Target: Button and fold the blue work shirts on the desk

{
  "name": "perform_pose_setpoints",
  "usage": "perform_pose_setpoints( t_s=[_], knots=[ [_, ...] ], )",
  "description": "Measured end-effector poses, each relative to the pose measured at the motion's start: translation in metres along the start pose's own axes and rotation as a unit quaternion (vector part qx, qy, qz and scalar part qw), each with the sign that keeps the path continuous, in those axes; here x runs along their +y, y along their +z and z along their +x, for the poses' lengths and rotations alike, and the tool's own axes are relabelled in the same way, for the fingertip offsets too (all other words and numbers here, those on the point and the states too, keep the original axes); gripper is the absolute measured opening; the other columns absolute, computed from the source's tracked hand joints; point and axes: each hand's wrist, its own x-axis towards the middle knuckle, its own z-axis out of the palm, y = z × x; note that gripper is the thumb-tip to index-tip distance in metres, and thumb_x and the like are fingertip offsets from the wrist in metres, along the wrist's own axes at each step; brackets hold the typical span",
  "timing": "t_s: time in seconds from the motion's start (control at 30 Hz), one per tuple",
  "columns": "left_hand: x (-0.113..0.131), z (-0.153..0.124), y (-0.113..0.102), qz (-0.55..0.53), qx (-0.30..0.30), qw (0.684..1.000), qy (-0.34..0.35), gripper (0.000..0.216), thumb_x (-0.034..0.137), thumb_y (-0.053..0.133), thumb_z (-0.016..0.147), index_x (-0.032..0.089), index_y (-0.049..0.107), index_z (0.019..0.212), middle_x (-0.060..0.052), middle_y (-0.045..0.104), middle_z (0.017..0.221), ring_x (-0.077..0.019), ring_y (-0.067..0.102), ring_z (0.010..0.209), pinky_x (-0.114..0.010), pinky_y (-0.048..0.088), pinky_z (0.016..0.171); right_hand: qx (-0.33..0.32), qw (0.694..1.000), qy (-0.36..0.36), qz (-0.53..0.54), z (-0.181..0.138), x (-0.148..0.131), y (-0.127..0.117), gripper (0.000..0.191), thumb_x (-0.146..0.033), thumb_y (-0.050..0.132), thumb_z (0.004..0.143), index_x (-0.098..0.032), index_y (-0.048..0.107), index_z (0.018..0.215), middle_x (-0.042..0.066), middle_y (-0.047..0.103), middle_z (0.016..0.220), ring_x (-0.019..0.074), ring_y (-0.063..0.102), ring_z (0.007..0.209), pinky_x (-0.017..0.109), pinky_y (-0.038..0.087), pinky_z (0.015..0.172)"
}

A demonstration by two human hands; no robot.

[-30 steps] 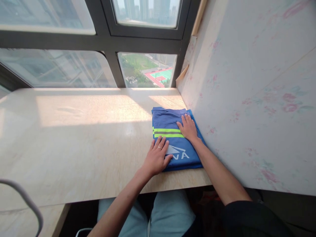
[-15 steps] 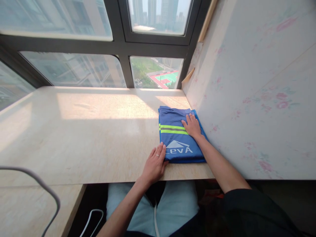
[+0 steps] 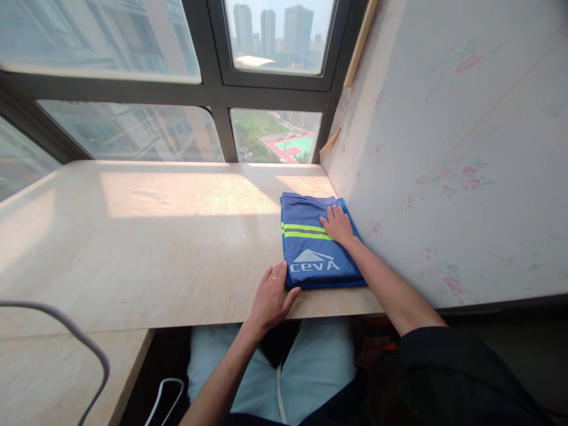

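A folded blue garment [image 3: 306, 244] lies flat on the pale countertop, close to the right-hand wall. It carries a yellow-green and grey reflective stripe and a light printed logo with lettering. My right hand [image 3: 338, 225] rests on its upper right part, fingers stretched out, palm down. At the lower left corner of the garment is my left hand [image 3: 270, 297], wearing a ring. Its fingers lie extended along the left edge and its thumb is held apart near the bottom edge. Neither hand grips the cloth.
The countertop [image 3: 177, 254] runs left below a dark-framed window [image 3: 217, 94]. A flower-patterned wall [image 3: 421, 177] stands close on the right. At lower left a grey cable [image 3: 71, 328] curves over the counter, and a white cord [image 3: 165, 390] hangs below it.
My left hand has slid slightly off the garment's corner to its left edge, thumb now spread, uncovering more of the lettering. My right hand stays on the cloth. The view has shifted slightly.
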Motion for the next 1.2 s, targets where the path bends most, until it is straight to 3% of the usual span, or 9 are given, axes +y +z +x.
perform_pose_setpoints(
  t_s=[0.13, 0.23, 0.33, 0.4, 0.53, 0.63, 0.73, 0.83, 1.2],
  knots=[
    [-0.008, 0.0, 0.002, -0.15, 0.056, 0.986, -0.053, 0.053, 0.041, 0.047, 0.095, 0.014, 0.046, 0.14, -0.017, 0.056, 0.14, -0.0273, 0.052, 0.132, -0.051, 0.037, 0.114, 0.004, 1.0, 0.014, 0.027, -0.009, -0.015, -0.018, 0.061, -0.043, 0.041, 0.1, 0.0, 0.042, 0.144, 0.029, 0.033, 0.153, 0.039, 0.029, 0.143, 0.058, 0.024, 0.113],
    [-0.015, 0.0, 0.004, -0.325, 0.137, 0.927, -0.13, 0.039, 0.033, 0.045, 0.094, 0.015, 0.058, 0.125, -0.016, 0.067, 0.124, -0.025, 0.065, 0.114, -0.046, 0.05, 0.101, 0.074, 0.988, -0.009, 0.138, -0.036, -0.046, -0.04, 0.058, -0.045, 0.037, 0.101, -0.003, 0.049, 0.139, 0.027, 0.042, 0.148, 0.0369, 0.036, 0.14, 0.056, 0.027, 0.113],
    [-0.022, 0.0, -0.001, -0.456, 0.219, 0.841, -0.193, 0.029, 0.029, 0.048, 0.088, 0.014, 0.066, 0.105, -0.011, 0.074, 0.104, -0.0221, 0.072, 0.092, -0.041, 0.056, 0.089, 0.137, 0.932, -0.077, 0.327, -0.083, -0.094, -0.067, 0.047, -0.047, 0.037, 0.101, -0.015, 0.062, 0.126, 0.017, 0.062, 0.129, 0.0269, 0.054, 0.124, 0.043, 0.041, 0.106],
    [-0.029, -0.001, -0.008, -0.472, 0.242, 0.82, -0.214, 0.023, 0.026, 0.052, 0.083, 0.015, 0.071, 0.091, -0.008, 0.075, 0.093, -0.0207, 0.072, 0.085, -0.038, 0.056, 0.085, 0.139, 0.884, -0.118, 0.43, -0.119, -0.13, -0.081, 0.038, -0.041, 0.038, 0.102, -0.02, 0.069, 0.107, 0.011, 0.07, 0.107, 0.022, 0.062, 0.105, 0.036, 0.048, 0.094],
    [-0.052, -0.001, -0.028, -0.411, 0.263, 0.834, -0.256, 0.02, 0.021, 0.052, 0.073, 0.017, 0.071, 0.072, -0.003, 0.071, 0.074, -0.0169, 0.067, 0.07, -0.03, 0.053, 0.07, 0.012, 0.826, -0.183, 0.533, -0.168, -0.189, -0.08, 0.048, -0.043, 0.045, 0.099, -0.019, 0.058, 0.059, 0.001, 0.057, 0.059, 0.0133, 0.053, 0.06, 0.025, 0.042, 0.062],
    [-0.066, 0.001, -0.038, -0.347, 0.274, 0.847, -0.296, 0.023, 0.02, 0.047, 0.072, 0.017, 0.069, 0.071, -0.001, 0.066, 0.062, -0.0159, 0.062, 0.062, -0.027, 0.048, 0.062, -0.051, 0.805, -0.093, 0.584, -0.178, -0.214, -0.06, 0.057, -0.05, 0.044, 0.097, -0.02, 0.044, 0.048, -0.003, 0.043, 0.046, 0.0093, 0.04, 0.046, 0.024, 0.031, 0.049],
    [-0.066, 0.003, -0.036, -0.293, 0.272, 0.874, -0.276, 0.024, 0.019, 0.043, 0.074, 0.018, 0.067, 0.072, 0.0, 0.061, 0.059, -0.0151, 0.058, 0.058, -0.027, 0.045, 0.059, -0.049, 0.788, -0.023, 0.614, -0.177, -0.225, -0.043, 0.056, -0.051, 0.044, 0.096, -0.019, 0.047, 0.05, -0.003, 0.044, 0.047, 0.0096, 0.041, 0.047, 0.024, 0.03, 0.051],
    [-0.061, 0.003, -0.03, -0.266, 0.262, 0.897, -0.236, 0.025, 0.016, 0.041, 0.074, 0.019, 0.067, 0.073, 0.0, 0.062, 0.063, -0.0141, 0.057, 0.058, -0.026, 0.044, 0.059, -0.043, 0.788, -0.022, 0.613, -0.178, -0.226, -0.038, 0.053, -0.049, 0.046, 0.096, -0.018, 0.053, 0.053, -0.002, 0.049, 0.05, 0.0106, 0.043, 0.049, 0.024, 0.032, 0.053],
    [-0.066, -0.009, -0.028, -0.296, 0.258, 0.891, -0.227, 0.025, 0.016, 0.04, 0.072, 0.019, 0.065, 0.071, 0.002, 0.055, 0.056, -0.0132, 0.051, 0.054, -0.025, 0.04, 0.057, -0.058, 0.826, -0.054, 0.559, -0.183, -0.228, -0.042, 0.051, -0.047, 0.046, 0.095, -0.017, 0.06, 0.057, -0.001, 0.053, 0.05, 0.0122, 0.047, 0.049, 0.024, 0.031, 0.053]
  ],
)
